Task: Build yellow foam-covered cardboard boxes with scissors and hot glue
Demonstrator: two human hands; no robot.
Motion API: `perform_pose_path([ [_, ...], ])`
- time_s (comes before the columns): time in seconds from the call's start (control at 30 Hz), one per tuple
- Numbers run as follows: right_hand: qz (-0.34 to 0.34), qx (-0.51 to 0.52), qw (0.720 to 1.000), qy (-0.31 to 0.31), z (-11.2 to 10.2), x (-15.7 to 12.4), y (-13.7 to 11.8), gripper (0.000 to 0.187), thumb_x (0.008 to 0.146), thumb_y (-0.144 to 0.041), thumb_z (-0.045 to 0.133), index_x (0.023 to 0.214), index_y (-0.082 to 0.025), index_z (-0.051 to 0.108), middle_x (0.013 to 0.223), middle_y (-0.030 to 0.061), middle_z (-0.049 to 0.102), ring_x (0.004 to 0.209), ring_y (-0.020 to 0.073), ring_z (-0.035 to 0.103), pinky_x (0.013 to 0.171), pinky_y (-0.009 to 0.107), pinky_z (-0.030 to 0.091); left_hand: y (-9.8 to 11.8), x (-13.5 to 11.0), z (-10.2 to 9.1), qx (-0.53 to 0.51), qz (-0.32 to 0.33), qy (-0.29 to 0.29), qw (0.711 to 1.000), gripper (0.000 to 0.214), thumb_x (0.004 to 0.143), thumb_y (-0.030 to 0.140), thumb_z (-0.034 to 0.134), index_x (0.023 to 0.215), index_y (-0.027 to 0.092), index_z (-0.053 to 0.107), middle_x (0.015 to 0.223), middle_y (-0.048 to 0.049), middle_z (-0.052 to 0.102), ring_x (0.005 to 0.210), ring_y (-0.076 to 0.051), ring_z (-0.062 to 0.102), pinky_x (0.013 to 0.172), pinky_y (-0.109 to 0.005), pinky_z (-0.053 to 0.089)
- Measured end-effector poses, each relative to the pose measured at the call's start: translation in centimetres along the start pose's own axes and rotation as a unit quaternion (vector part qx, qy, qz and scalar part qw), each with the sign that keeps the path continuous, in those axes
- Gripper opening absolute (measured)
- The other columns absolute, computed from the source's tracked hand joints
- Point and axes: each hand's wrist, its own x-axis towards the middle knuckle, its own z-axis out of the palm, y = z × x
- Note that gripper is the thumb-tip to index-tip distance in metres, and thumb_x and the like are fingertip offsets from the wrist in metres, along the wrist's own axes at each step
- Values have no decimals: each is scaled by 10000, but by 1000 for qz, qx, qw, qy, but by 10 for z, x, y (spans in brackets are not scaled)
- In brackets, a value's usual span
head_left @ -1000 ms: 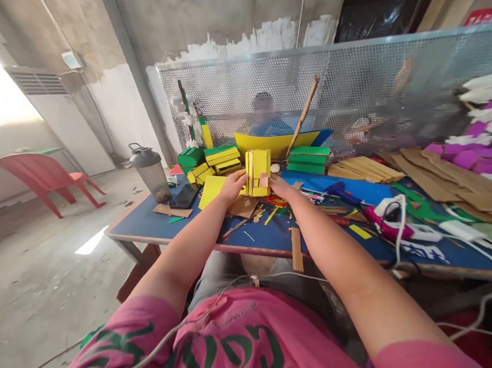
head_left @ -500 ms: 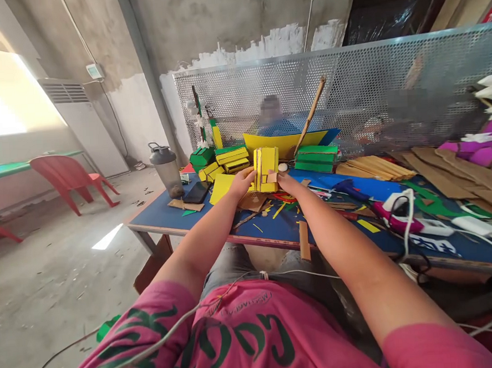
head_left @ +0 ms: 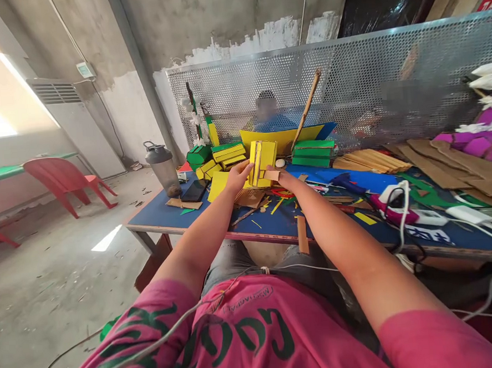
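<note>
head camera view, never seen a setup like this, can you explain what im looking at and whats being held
There is no machine here, just a person's two bare hands, seen from a camera worn on that person's own head, looking forward and down. The left hand grips a yellow block at its side; the right hand holds a small tan piece at the block's lower right. On the blue table lie a phone, brown cardboard strips and yellow scraps, with a bottle standing nearby.
</note>
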Motion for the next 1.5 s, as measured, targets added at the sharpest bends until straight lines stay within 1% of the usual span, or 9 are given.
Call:
perform_pose_path([
  [0.13, 2, -17, 1000, -3, 1, -5, -8, 893, 971, -915, 706, 1636, -320, 737, 1610, 63, 769, 1613, 452, 632, 1418, 681, 433, -3, 1, 0, 4, -5, 0, 1000, 655, 1022, 712, 696, 1491, 273, 826, 1373, -44, 867, 1114, -261, 800, 791, -315, 618],
  [0.33, 6, -41, 999, -5, -6, -4, -1, 922, 915, -968, 706, 1595, -350, 770, 1618, 46, 765, 1636, 448, 610, 1398, 676, 463, -4, 1, -1, 22, -10, 16, 1000, 666, 1043, 725, 651, 1494, 265, 822, 1343, -56, 875, 1056, -239, 796, 792, -309, 607],
  [0.43, 0, -34, 999, -3, -4, -5, -4, 927, 919, -960, 714, 1612, -346, 758, 1621, 51, 761, 1631, 455, 614, 1400, 680, 460, -2, 1, -1, 14, 1, 4, 1000, 663, 1037, 719, 675, 1493, 261, 822, 1351, -57, 878, 1100, -256, 797, 794, -308, 606],
  [0.57, 4, -26, 1000, -4, -1, -10, -12, 896, 977, -911, 699, 1639, -308, 741, 1615, 77, 763, 1598, 459, 648, 1391, 665, 480, 1, 0, 0, -12, 13, -9, 1000, 770, 974, 760, 747, 1482, 185, 817, 1375, -108, 873, 1178, -305, 792, 845, -338, 629],
  [0.7, 8, -16, 1000, -3, 0, -13, -15, 890, 990, -901, 689, 1657, -313, 721, 1618, 61, 762, 1579, 436, 672, 1386, 666, 488, 3, 0, 1, -14, 20, -14, 1000, 772, 977, 775, 735, 1443, 166, 832, 1344, -127, 874, 1200, -322, 781, 872, -357, 634],
  [0.93, 22, -2, 1000, 12, 3, -8, -10, 893, 938, -923, 743, 1572, -295, 782, 1576, 75, 787, 1581, 460, 666, 1410, 675, 448, 2, -1, 0, 3, 5, -13, 1000, 756, 1011, 769, 691, 1478, 188, 815, 1389, -125, 860, 1159, -315, 786, 819, -355, 626],
  [1.17, 8, -17, 1000, 8, -4, -1, 4, 941, 886, -950, 761, 1549, -284, 795, 1697, 58, 697, 1659, 452, 585, 1427, 630, 431, -1, 1, 1, 23, 8, -11, 1000, 725, 1046, 737, 650, 1502, 196, 807, 1393, -116, 864, 1210, -325, 788, 840, -355, 636],
  [1.4, 8, -33, 999, 10, -3, -2, 3, 921, 929, -945, 721, 1600, -316, 766, 1612, 70, 766, 1616, 463, 630, 1410, 674, 449, 2, 0, 1, 18, 15, -9, 1000, 698, 1043, 726, 655, 1458, 193, 831, 1431, -127, 853, 1267, -335, 780, 1049, -422, 645],
  [1.5, 6, -34, 999, 10, -1, -2, 2, 963, 903, -987, 710, 1594, -320, 769, 1596, 59, 777, 1610, 479, 632, 1421, 673, 436, 3, -1, 0, 19, 8, -8, 1000, 708, 1036, 733, 666, 1461, 190, 828, 1402, -119, 863, 1242, -327, 786, 1028, -410, 650],
])
